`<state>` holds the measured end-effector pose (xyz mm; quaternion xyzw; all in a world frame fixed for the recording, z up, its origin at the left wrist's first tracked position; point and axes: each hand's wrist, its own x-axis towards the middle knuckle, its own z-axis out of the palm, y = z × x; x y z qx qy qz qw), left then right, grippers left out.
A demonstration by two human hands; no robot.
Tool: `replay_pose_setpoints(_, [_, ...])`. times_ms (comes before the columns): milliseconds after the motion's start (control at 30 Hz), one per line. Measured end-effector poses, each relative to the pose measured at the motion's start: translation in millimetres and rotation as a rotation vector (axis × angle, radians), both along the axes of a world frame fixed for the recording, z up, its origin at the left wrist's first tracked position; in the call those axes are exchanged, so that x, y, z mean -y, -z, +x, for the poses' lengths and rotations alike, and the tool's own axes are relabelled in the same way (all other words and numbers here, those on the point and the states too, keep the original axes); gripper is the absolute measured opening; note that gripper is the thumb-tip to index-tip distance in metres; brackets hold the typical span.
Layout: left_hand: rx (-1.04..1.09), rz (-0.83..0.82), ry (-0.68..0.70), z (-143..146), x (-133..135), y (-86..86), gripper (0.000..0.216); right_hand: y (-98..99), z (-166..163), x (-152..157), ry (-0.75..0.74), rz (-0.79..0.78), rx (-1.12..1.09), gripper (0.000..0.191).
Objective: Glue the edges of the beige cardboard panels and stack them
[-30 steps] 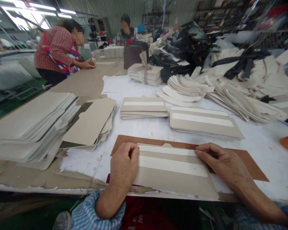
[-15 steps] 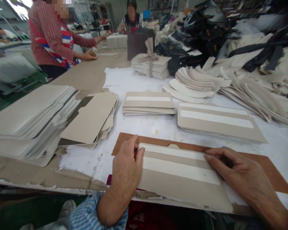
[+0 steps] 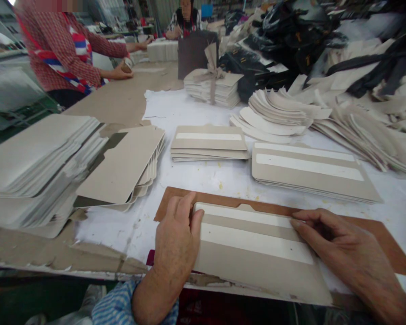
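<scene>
A beige panel (image 3: 252, 264) with two white strips and a small tab on its far edge lies in front of me on a brown leather-like sheet (image 3: 219, 198). My left hand (image 3: 176, 241) is closed on the panel's left edge, thumb on top near the far corner. At the far right corner, my right hand (image 3: 345, 248) pinches the panel between thumb and bent fingers. The sheet shows past the panel's far edge and on both sides. Part of the panel's right side is hidden by my right hand.
Beyond the sheet lie two stacks of striped panels (image 3: 208, 137) (image 3: 307, 169). Plain beige panels (image 3: 122, 164) and a taller pile (image 3: 37, 153) stand at left. Curved strips (image 3: 277, 115), a tied bundle (image 3: 213, 88) and black plastic-wrapped goods (image 3: 291, 40) sit farther back. Two co-workers are across the table.
The view has tilted and shifted slightly. Both hands keep their hold on the panel, which stays in nearly the same place on the brown sheet.
</scene>
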<state>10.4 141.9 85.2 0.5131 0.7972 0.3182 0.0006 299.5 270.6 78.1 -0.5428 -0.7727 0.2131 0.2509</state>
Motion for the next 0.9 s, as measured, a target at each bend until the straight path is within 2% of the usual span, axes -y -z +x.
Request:
replay_pose_setpoints(100, [-0.074,0.016,0.042,-2.4,0.4,0.1,0.02,-3.3,-4.9,1.9,0.003,0.003,-0.033,0.034])
replay_pose_setpoints(267, [-0.129,0.052,0.075,-6.1,0.3,1.4,0.025,-8.7,-12.9,5.4,0.005,0.014,-0.077,0.027])
replay_pose_setpoints(467, [-0.179,0.016,0.072,-11.5,1.1,3.7,0.026,-11.0,-15.8,6.8,0.004,0.021,-0.138,0.016])
replay_pose_setpoints(900, [-0.218,-0.049,0.105,-25.4,4.6,12.6,0.027,-12.3,-18.1,6.7,-0.009,0.035,-0.176,0.009])
